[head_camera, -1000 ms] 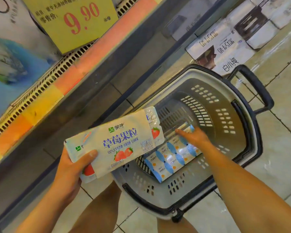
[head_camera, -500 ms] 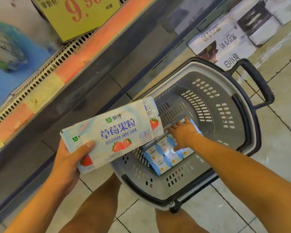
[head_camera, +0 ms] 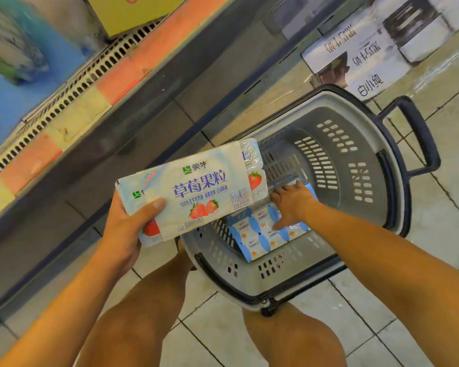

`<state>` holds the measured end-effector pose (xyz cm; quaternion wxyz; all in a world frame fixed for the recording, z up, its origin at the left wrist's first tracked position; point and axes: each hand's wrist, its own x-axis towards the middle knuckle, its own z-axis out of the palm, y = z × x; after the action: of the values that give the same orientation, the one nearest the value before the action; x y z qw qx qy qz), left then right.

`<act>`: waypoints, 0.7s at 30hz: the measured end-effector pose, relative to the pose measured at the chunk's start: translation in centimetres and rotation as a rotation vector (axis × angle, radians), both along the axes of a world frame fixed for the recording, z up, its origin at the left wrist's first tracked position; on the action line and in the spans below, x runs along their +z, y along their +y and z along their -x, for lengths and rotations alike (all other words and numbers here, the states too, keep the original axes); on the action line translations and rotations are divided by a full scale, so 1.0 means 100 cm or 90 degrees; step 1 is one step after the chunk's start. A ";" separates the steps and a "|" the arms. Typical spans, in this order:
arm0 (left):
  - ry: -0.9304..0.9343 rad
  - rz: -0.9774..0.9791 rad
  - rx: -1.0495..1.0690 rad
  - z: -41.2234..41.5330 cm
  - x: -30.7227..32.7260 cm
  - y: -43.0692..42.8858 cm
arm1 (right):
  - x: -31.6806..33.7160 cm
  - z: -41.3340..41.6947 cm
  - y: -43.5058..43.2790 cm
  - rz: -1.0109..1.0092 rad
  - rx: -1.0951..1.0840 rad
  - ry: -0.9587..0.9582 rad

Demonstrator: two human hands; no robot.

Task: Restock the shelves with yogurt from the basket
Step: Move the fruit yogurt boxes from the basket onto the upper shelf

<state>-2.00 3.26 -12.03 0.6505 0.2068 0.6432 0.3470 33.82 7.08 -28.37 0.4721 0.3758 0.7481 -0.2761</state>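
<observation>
My left hand is gripping one strawberry yogurt pack above the basket rim, near the shelf edge. My right hand is closing over one blue yogurt pack lying inside; the basket's far half is lying open.

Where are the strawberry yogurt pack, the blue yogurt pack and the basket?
strawberry yogurt pack [head_camera: 196,189]: head view, middle of its printed sleeve.
blue yogurt pack [head_camera: 260,234]: head view, its top cups.
basket [head_camera: 361,165]: head view, inner grey wall.

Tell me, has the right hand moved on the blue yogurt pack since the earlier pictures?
Yes. The right hand has slid along the blue yogurt pack from its far end toward its middle, nearer the basket front wall.
</observation>
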 end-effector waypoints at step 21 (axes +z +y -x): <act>0.000 0.002 0.024 -0.017 0.032 -0.002 | 0.065 -0.023 -0.009 -0.056 0.005 0.120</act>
<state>-0.27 3.03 -8.87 0.6443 0.1939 0.6473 0.3582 36.16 6.15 -21.86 0.3842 0.3654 0.8019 -0.2753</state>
